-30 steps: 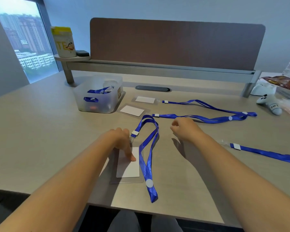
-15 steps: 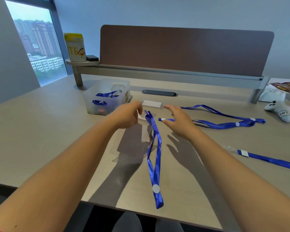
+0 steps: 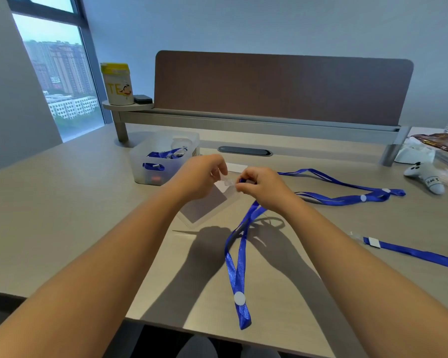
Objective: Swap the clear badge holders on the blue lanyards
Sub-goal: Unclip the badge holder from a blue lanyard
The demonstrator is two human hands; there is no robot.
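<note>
A clear badge holder [image 3: 204,205] with a white card inside hangs tilted above the desk, pinched at its top by my left hand [image 3: 201,178]. My right hand [image 3: 260,187] grips the clip end of a blue lanyard [image 3: 237,257], right beside the holder's top tab. The lanyard's loop trails down to the desk's near edge. Whether clip and holder are joined is hidden by my fingers. Another blue lanyard [image 3: 347,188] lies to the right, with a white card [image 3: 236,167] behind my hands. A third lanyard [image 3: 411,253] lies at the far right.
A clear plastic bin [image 3: 163,161] holding more lanyards stands behind my left hand. A desk divider [image 3: 282,86] with a shelf crosses the back, a yellow-lidded can [image 3: 116,83] on its left end. A small grey controller-shaped toy [image 3: 424,177] and packets lie at the right.
Both hands lifted the holder and lanyard off the desk and came together. My right hand, open before, now grips the lanyard's clip end. The view tilted upward.
</note>
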